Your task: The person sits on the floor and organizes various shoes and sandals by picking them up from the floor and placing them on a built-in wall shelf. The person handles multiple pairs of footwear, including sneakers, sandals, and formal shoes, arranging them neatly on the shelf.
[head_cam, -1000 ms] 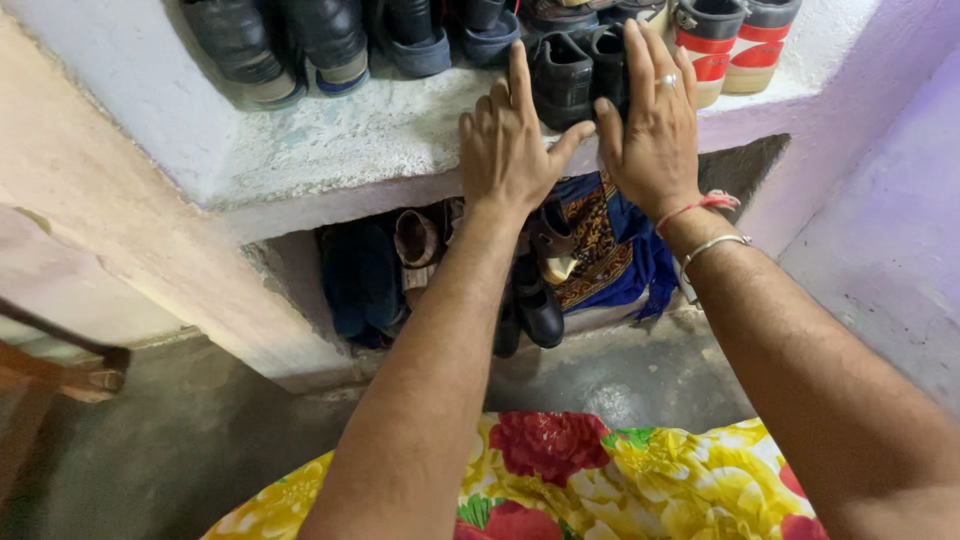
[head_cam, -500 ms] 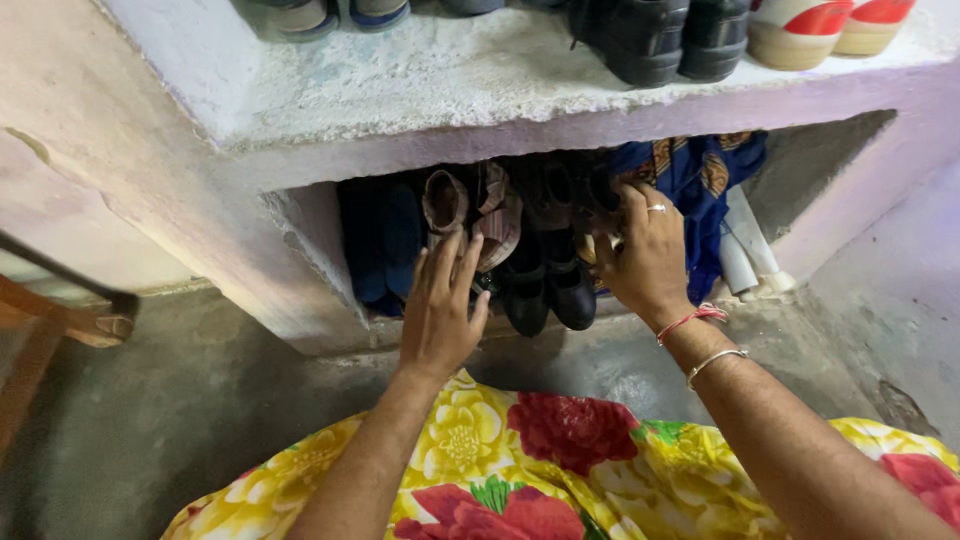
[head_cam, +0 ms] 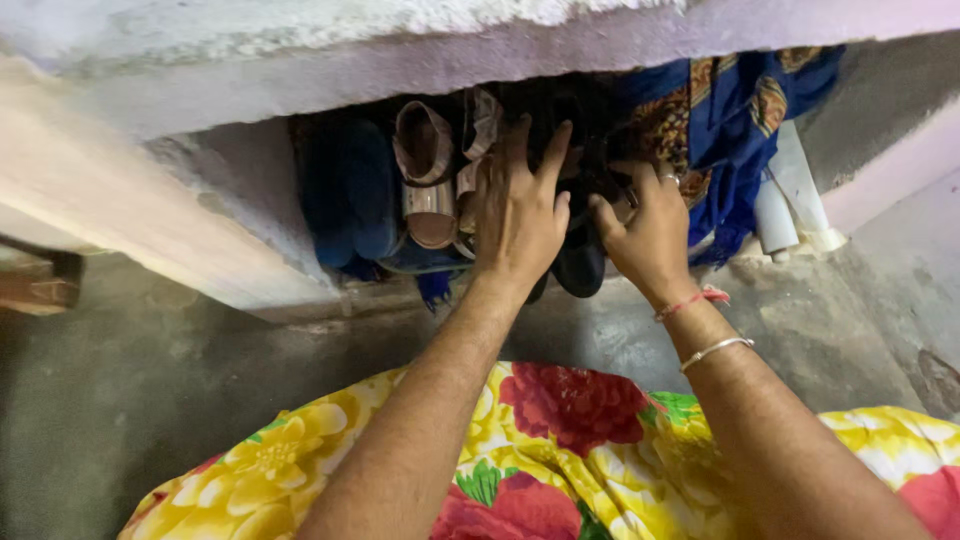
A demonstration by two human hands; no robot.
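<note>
Under the shelf (head_cam: 500, 60), upper centre, both hands have dropped from above: left hand (head_cam: 520, 215) and right hand (head_cam: 645, 230) fingers now grasp black shoes (head_cam: 580, 265).

Dark black shoes (head_cam: 580, 262) stand toe-down, packed together in the low niche, partly hidden under both hands.

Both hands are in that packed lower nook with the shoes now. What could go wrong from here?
1. The black shoes stand on end, jammed against the tan sandals; pulling one pair with the left hand could tip its neighbours onto the floor.
2. The blue cloth hangs beside the right hand and might snag and drag out.
3. The ledge juts low overhead; knuckles may scrape it.
</note>
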